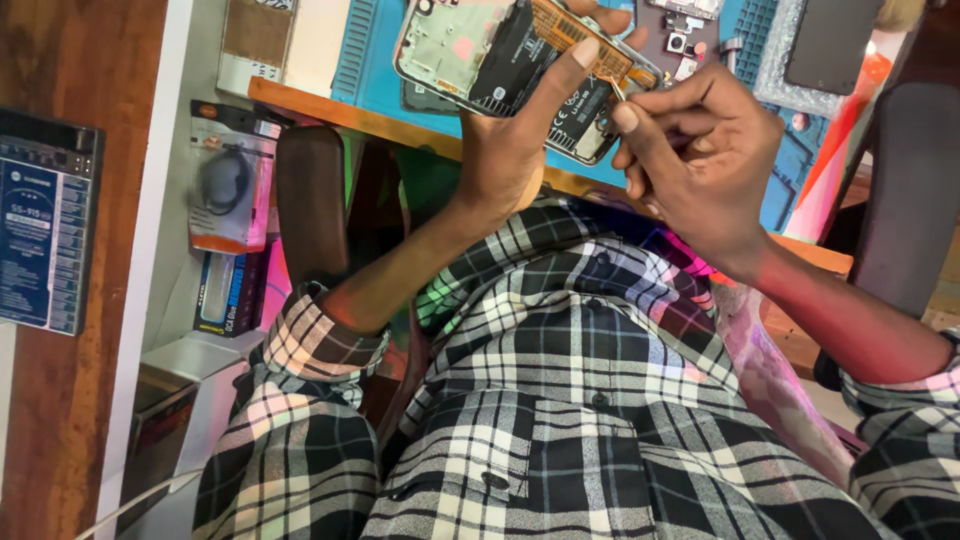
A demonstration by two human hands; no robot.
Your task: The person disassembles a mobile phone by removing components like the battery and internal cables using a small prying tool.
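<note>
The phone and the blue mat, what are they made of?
The phone, open in the left hand, looks like a shiny metal frame with a matte black battery and an orange strip, probably flexible plastic. The mat looks like soft matte rubber, going by its moulded ridges.

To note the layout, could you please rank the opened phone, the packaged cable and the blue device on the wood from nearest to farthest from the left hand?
From the left hand:
1. Opened phone, in its grip.
2. Packaged cable, on the left.
3. Blue device, at the far left edge.

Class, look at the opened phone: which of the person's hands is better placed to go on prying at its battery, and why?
Right. The right hand pinches a thin tool with its tip at the battery; the left hand grips the opened phone.
</note>
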